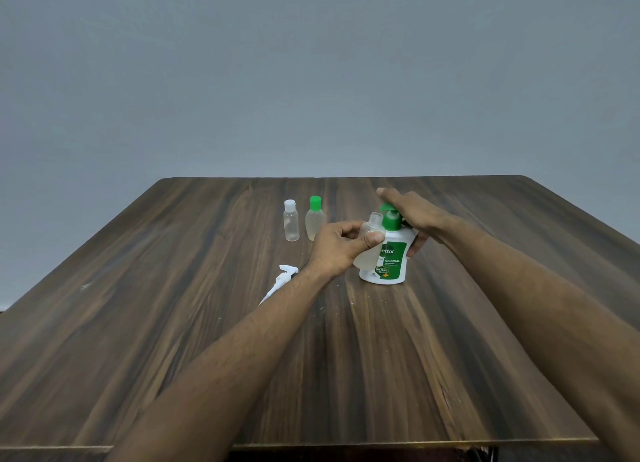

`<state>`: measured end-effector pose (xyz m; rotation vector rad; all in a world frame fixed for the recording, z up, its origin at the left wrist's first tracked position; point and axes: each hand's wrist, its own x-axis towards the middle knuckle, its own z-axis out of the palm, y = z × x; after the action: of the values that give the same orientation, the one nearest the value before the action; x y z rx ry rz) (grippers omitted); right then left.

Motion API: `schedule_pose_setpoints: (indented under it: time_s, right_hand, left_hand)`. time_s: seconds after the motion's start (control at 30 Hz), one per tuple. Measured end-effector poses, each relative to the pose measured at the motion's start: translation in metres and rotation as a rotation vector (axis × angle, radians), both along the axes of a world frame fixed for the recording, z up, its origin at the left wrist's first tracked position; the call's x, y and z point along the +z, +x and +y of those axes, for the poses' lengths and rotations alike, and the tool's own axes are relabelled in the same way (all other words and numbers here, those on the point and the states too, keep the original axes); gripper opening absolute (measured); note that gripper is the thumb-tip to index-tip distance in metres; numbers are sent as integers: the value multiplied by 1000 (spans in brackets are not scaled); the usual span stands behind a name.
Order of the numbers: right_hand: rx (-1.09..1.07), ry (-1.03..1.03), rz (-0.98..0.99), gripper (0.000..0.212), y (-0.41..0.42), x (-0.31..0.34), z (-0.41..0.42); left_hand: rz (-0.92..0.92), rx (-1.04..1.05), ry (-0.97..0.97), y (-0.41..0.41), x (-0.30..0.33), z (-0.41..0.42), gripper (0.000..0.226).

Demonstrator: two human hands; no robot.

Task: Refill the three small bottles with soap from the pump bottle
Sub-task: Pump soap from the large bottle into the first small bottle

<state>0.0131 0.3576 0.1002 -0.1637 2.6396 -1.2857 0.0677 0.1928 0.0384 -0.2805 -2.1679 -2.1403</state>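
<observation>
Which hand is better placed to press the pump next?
Right. The right hand already rests on the pump bottle's green head, while the left hand holds the open small bottle at the spout.

A dark wood-grain table (173, 323) with a smooth, faintly sheeny finish carries clear plastic small bottles (291, 224), one capped in glossy green plastic (315, 203). The pump bottle (391, 257) is opaque white plastic with a glossy printed label; behind, a matt grey wall (311, 63).
</observation>
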Motion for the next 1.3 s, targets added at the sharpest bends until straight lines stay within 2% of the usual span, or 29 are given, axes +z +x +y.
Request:
schedule_pose_setpoints:
  time_s: [0.27, 0.8, 1.03, 1.17, 1.3]
  right_hand:
    - [9, -15, -13, 56, -2, -2, 0]
    - [31, 19, -27, 68, 3, 3, 2]
    - [48, 58, -80, 52, -1, 15, 4]
    - [46, 182, -109, 36, -7, 27, 0]
    - [64, 292, -143, 30, -9, 35, -6]
  left_hand:
    - [-8, -4, 3, -1, 0, 0, 24]
    - [-5, -14, -5, -1, -1, -1, 25]
    - [-17, -24, -25, -3, -1, -1, 24]
    - [-17, -19, -33, -2, 2, -1, 22]
    - [-18, -17, -25, -2, 4, 0, 19]
